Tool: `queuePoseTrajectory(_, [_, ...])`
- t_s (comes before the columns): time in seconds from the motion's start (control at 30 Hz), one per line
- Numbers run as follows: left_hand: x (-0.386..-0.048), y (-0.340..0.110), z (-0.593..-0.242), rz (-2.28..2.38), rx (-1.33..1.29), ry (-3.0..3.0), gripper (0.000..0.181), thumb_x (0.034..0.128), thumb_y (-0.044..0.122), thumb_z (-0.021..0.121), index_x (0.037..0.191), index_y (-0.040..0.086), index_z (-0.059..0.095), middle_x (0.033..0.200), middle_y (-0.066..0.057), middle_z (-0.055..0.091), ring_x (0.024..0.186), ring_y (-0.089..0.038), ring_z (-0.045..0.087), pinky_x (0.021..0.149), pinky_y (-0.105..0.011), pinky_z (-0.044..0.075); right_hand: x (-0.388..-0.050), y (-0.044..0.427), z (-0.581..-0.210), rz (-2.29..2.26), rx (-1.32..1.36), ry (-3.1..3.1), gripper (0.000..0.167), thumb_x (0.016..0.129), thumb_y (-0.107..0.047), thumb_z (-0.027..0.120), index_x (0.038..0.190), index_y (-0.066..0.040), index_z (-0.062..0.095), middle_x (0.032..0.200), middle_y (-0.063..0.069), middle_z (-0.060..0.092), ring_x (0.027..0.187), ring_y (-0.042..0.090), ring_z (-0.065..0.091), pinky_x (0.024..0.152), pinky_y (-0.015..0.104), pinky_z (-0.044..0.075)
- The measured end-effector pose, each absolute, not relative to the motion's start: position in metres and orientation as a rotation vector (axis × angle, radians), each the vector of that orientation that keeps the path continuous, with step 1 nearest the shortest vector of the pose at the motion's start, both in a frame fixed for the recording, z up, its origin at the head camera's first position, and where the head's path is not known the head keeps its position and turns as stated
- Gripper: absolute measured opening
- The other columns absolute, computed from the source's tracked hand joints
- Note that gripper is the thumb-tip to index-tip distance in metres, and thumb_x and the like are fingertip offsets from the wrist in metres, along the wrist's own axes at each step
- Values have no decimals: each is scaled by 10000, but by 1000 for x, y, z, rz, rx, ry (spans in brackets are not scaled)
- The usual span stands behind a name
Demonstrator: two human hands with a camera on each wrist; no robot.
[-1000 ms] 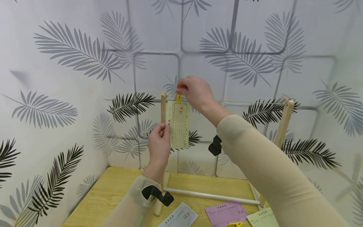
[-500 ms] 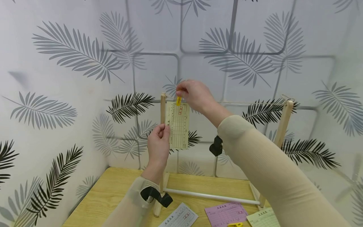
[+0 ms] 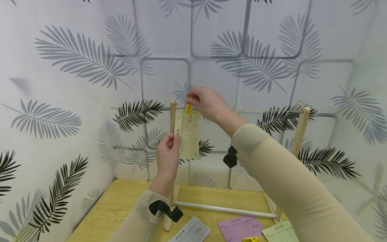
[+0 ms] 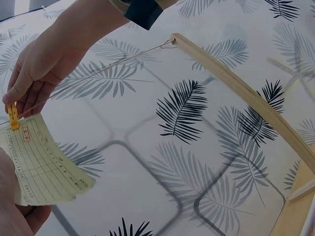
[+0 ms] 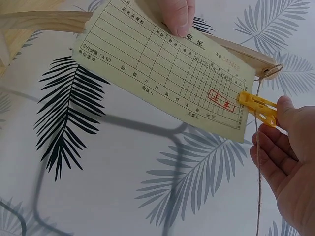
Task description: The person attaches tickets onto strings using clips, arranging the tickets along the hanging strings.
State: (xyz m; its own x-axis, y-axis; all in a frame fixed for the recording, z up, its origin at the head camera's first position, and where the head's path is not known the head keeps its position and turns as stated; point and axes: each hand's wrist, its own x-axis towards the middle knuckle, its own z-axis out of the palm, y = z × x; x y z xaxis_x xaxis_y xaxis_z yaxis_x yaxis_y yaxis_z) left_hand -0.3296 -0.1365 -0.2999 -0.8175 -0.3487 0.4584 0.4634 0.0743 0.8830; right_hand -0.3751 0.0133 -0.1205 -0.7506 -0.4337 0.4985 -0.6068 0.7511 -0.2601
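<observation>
A pale yellow receipt slip (image 3: 188, 137) with a red stamp hangs upright beside the left wooden post (image 3: 172, 117). The left hand (image 3: 167, 154) pinches its left long edge between thumb and fingers. At the slip's top edge sits a yellow clothespin (image 5: 258, 107), and the right hand (image 3: 208, 102) pinches the pin's handles. In the right wrist view the pin's tip overlaps the slip's end, and the thin string (image 5: 259, 172) runs at the pin; whether the pin also clasps the string is unclear. The left wrist view shows the slip (image 4: 44, 167) bending slightly.
The string stretches to the right wooden post (image 3: 302, 127). A white bar (image 3: 223, 208) joins the frame's base on the wooden table (image 3: 99, 208). In front lie a white slip (image 3: 191, 232), a pink slip (image 3: 239, 227), another yellow slip (image 3: 281, 232) and a yellow clothespin (image 3: 250, 239).
The right hand and its clothespin have sunk slightly, and the pin leans a little more. The slip's upper part has shifted slightly left. Both hands keep their hold.
</observation>
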Motion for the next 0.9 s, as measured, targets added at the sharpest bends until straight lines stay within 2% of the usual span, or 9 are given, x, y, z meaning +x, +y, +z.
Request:
queuePoseTrajectory(0.2, [-327, -138, -307, -1817, -91, -1794, 256, 1130, 282, 675, 1214, 52, 750, 1046, -85, 780, 896, -177, 656, 716, -267, 519, -374, 14, -123, 568, 796, -2534, 390, 1116, -279, 696, 1469, -111, 688, 1330, 67, 709, 1195, 244, 644, 1070, 418, 516])
queuePoseTrajectory(0.4, [-324, -141, -318, -1818, -76, -1845, 256, 1128, 293, 677, 1222, 66, 747, 1042, -73, 765, 841, -175, 616, 719, -301, 532, -371, 17, -126, 591, 806, -2519, 416, 1125, -296, 683, 1492, -102, 665, 1342, 72, 718, 1209, 245, 656, 1068, 414, 523])
queuePoseTrajectory(0.47, [-323, -142, -322, -1844, -81, -1850, 251, 1130, 286, 676, 1229, 64, 738, 1051, -78, 770, 847, -218, 658, 765, -341, 584, -371, 19, -127, 586, 795, -2521, 442, 1126, -323, 679, 1515, -116, 646, 1370, 70, 714, 1243, 248, 656, 1077, 425, 523])
queuePoseTrajectory(0.6, [-321, -144, -329, -1926, -101, -1840, 243, 1134, 254, 673, 1251, 45, 713, 1096, -106, 775, 964, -349, 742, 882, -396, 632, -371, 26, -129, 551, 766, -2527, 478, 1126, -355, 676, 1550, -145, 613, 1433, 64, 686, 1313, 254, 635, 1092, 463, 517])
queuePoseTrajectory(0.7, [-319, -147, -335, -1915, -88, -1858, 250, 1129, 252, 681, 1268, 46, 709, 1105, -129, 763, 970, -362, 744, 859, -338, 616, -369, 31, -131, 516, 752, -2513, 497, 1127, -373, 669, 1570, -159, 596, 1477, 62, 653, 1354, 259, 612, 1098, 485, 514])
queuePoseTrajectory(0.77, [-319, -150, -340, -1881, -68, -1876, 254, 1123, 255, 690, 1265, 46, 715, 1102, -155, 760, 934, -324, 745, 827, -300, 593, -366, 33, -133, 506, 757, -2495, 507, 1129, -385, 662, 1580, -166, 588, 1500, 63, 635, 1376, 266, 601, 1106, 491, 512])
queuePoseTrajectory(0.9, [-317, -154, -348, -1857, -44, -1878, 226, 1119, 228, 691, 1233, 36, 724, 1112, -229, 757, 879, -291, 730, 800, -285, 581, -359, 39, -139, 512, 784, -2452, 525, 1119, -372, 685, 1587, -155, 583, 1546, 80, 603, 1420, 295, 578, 1147, 507, 486])
